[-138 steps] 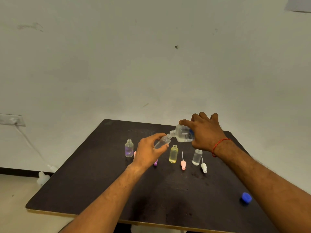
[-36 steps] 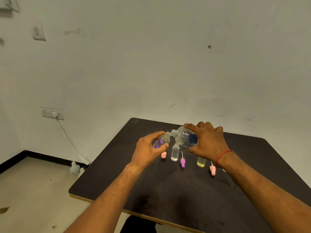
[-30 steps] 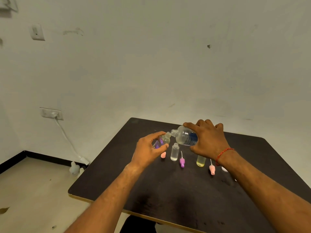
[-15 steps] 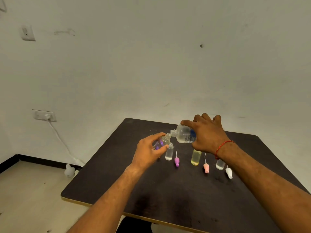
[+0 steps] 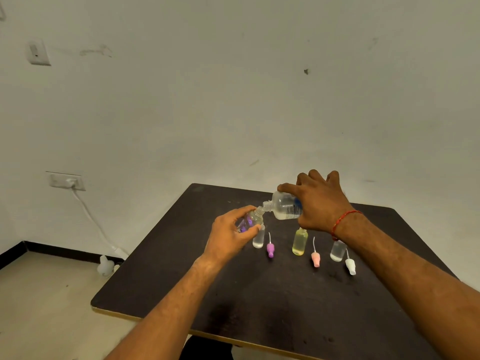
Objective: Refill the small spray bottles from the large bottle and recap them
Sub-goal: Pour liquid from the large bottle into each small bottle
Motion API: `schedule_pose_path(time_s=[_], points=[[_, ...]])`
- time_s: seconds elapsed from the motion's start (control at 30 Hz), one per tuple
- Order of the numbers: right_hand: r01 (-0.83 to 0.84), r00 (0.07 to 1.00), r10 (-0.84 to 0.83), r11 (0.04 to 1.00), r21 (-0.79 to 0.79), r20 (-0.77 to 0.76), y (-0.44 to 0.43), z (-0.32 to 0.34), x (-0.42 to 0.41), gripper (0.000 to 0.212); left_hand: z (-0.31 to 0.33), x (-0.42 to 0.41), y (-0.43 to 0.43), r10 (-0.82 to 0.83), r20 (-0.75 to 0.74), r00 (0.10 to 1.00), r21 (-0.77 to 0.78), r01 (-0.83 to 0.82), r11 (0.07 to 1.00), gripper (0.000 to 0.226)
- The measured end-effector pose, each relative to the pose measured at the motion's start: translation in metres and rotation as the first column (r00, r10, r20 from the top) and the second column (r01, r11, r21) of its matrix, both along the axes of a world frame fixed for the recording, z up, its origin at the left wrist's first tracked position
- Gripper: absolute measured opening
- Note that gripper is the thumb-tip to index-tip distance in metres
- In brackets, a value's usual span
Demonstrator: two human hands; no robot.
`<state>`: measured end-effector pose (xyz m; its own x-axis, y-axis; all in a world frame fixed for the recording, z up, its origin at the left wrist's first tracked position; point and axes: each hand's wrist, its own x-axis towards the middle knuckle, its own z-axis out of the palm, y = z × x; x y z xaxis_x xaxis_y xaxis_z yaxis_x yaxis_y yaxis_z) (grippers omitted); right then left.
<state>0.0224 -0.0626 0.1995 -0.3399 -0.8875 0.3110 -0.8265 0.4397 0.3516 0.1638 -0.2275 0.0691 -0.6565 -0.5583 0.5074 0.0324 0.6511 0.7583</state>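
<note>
On the dark table [image 5: 259, 307], nearest, lie three spray caps: purple [image 5: 270, 249], pink [image 5: 315, 259] and white [image 5: 350, 266]. Just behind them stand open small bottles, clear [image 5: 259, 239], yellow [image 5: 299, 242] and clear [image 5: 337, 252]. Above these, the left hand [image 5: 228, 235] curls its fingers and thumb round a tilted purple-tinted small bottle [image 5: 250, 220]. Farther back, the right hand [image 5: 319, 203] grips the large bottle [image 5: 283, 207] from above, tipped so that its mouth meets the small bottle's neck. Compared with half a second ago, both grips and the tilt are unchanged.
</note>
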Motion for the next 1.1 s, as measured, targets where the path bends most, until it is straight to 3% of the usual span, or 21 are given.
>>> schedule_pose_path(time_s=[1.1], points=[[-0.029, 0.996, 0.033, 0.998, 0.05, -0.078, -0.002, 0.013, 0.006, 0.076, 0.002, 0.001, 0.003, -0.005, -0.05, 0.999, 0.024, 0.006, 1.0, 0.049]])
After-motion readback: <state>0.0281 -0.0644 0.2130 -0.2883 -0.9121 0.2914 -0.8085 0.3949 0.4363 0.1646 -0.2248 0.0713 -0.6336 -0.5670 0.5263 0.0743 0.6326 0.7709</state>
